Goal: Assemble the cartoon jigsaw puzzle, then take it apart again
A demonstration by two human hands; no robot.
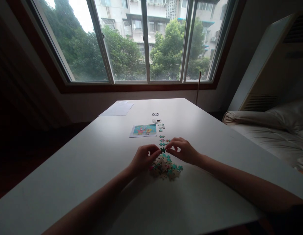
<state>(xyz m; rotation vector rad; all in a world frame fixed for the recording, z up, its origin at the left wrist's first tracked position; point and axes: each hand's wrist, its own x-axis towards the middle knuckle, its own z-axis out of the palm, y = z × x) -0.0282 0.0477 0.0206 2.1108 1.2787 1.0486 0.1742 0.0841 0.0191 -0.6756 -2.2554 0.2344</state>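
Note:
Above a loose heap of jigsaw pieces (164,166), a dark green jigsaw piece (162,150) is pinched between my two hands. My left hand (145,157) is closed, with thumb and fingertips at the piece's left side. From the other side my right hand (183,150) pinches its right edge, fingers curled. Small jigsaw pieces (161,140) lie in short rows just beyond my fingers, some partly hidden by the right hand. Left of these rows, a colourful picture card (143,130) with cartoon figures lies flat.
All this is on a white table (92,166). Two round flat items (156,120) lie beyond the pieces, and a white paper sheet (117,109) is at the far left. A window (143,42) stands behind the table; a padded sofa (269,130) is at the right.

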